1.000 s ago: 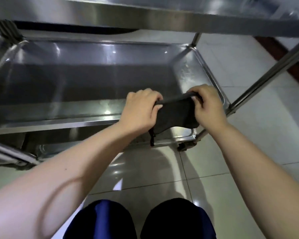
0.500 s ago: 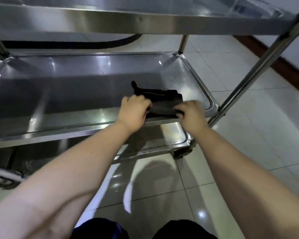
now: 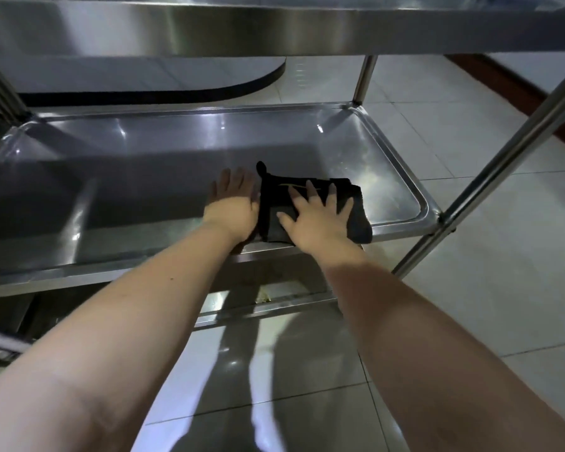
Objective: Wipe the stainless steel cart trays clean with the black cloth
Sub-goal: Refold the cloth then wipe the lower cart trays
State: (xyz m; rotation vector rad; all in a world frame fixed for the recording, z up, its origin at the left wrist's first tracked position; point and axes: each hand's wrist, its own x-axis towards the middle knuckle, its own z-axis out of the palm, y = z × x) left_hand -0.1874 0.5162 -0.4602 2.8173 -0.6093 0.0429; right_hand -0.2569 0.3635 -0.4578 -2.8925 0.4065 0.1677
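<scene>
The black cloth (image 3: 356, 213), folded flat, lies on the middle stainless steel tray (image 3: 144, 177) near its front right corner. My right hand (image 3: 317, 216) presses flat on top of the cloth with fingers spread. My left hand (image 3: 234, 203) rests flat on the tray right beside the cloth's left edge, fingers straight. The top tray (image 3: 274, 24) runs overhead across the view. A part of the bottom tray (image 3: 274, 298) shows below the middle one.
Upright steel posts stand at the right front (image 3: 503, 164) and back right (image 3: 364, 79) of the cart. White floor tiles (image 3: 503, 288) surround it, with a dark baseboard (image 3: 519, 93) at the far right. A dark curved mat edge (image 3: 209, 89) lies behind the cart.
The cloth was held stretched between both hands in front of the cart, then laid on the middle tray. Both hands have let go and now lie flat, the right one on the cloth.
</scene>
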